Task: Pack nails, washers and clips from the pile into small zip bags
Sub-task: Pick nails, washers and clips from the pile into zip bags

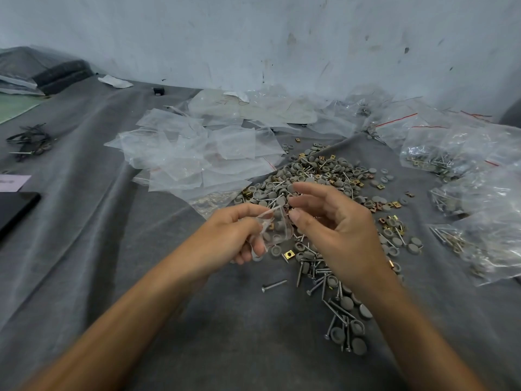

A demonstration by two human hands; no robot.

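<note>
Left hand (234, 235): near centre, thumb and fingers curled round a small bag (275, 231), pinching it by its left side.
Bag: clear, mouth turned up and to the right, raised just above the cloth (141, 263), at the near edge of the pile (318, 176).
In the bag: several grey washers (277, 237) and one gold clip (270, 227).
Right hand (335, 224): just right of the bag, fingers loosely curved and spread apart, thumb tip beside the bag's mouth; whether it pinches a small part, I cannot tell.
Pile: grey washers, gold clips and nails, running from far centre to near right, partly under the right hand.
Loose nail (273, 285): alone on the cloth, near side of the hands.
Empty bags (191, 153): heaped far left of the pile.
Filled bags (465, 165): at the right edge.
Wall (253, 38): pale, scuffed, behind.
</note>
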